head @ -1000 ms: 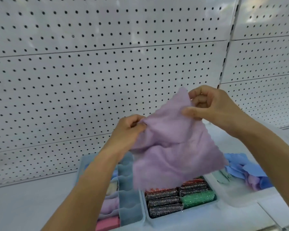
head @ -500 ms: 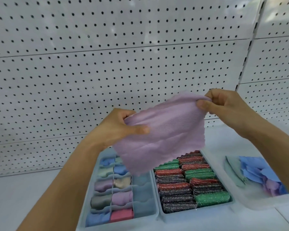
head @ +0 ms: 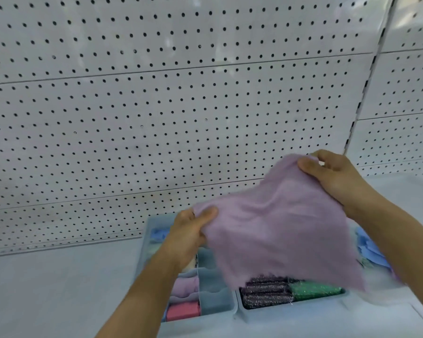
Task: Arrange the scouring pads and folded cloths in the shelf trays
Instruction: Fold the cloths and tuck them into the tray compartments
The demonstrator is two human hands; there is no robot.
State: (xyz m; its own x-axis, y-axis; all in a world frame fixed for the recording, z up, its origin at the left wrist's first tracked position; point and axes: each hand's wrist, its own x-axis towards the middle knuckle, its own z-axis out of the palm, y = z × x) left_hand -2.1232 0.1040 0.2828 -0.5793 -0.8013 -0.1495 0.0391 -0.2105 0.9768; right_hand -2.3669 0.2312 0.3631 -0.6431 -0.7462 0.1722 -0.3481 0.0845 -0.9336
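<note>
— Hands first: what do they hold?

— Both grasp one lilac cloth (head: 276, 230), spread in the air above the trays. The left hand (head: 189, 234) pinches a lower corner, thumb on the near face and fingers curled behind. The right hand (head: 332, 176) grips the upper corner, higher and farther back, with the thumb pressed over the fabric edge.

— And the cloth itself?

— It hangs slanted between the two hands, its loose lower edge blurred and draping in front of the trays.

— What lies beneath it?

— Two pale blue trays sit side by side on the white shelf (head: 59, 289). The divided tray (head: 220, 306) on the left holds folded cloths in its compartments; a pink one (head: 182, 311) at the near end and a pale lilac one (head: 185, 285) behind it show, and the near right compartments look bare. The right tray (head: 291, 313) holds scouring pads: silver-grey ones (head: 266, 295) and a green one (head: 314, 290) at the near end; the rest is hidden by the cloth.

— Anything farther right?

— Loose blue cloths (head: 369, 250) lie past the right forearm. Perforated white panels (head: 181, 106) form the back wall.
</note>
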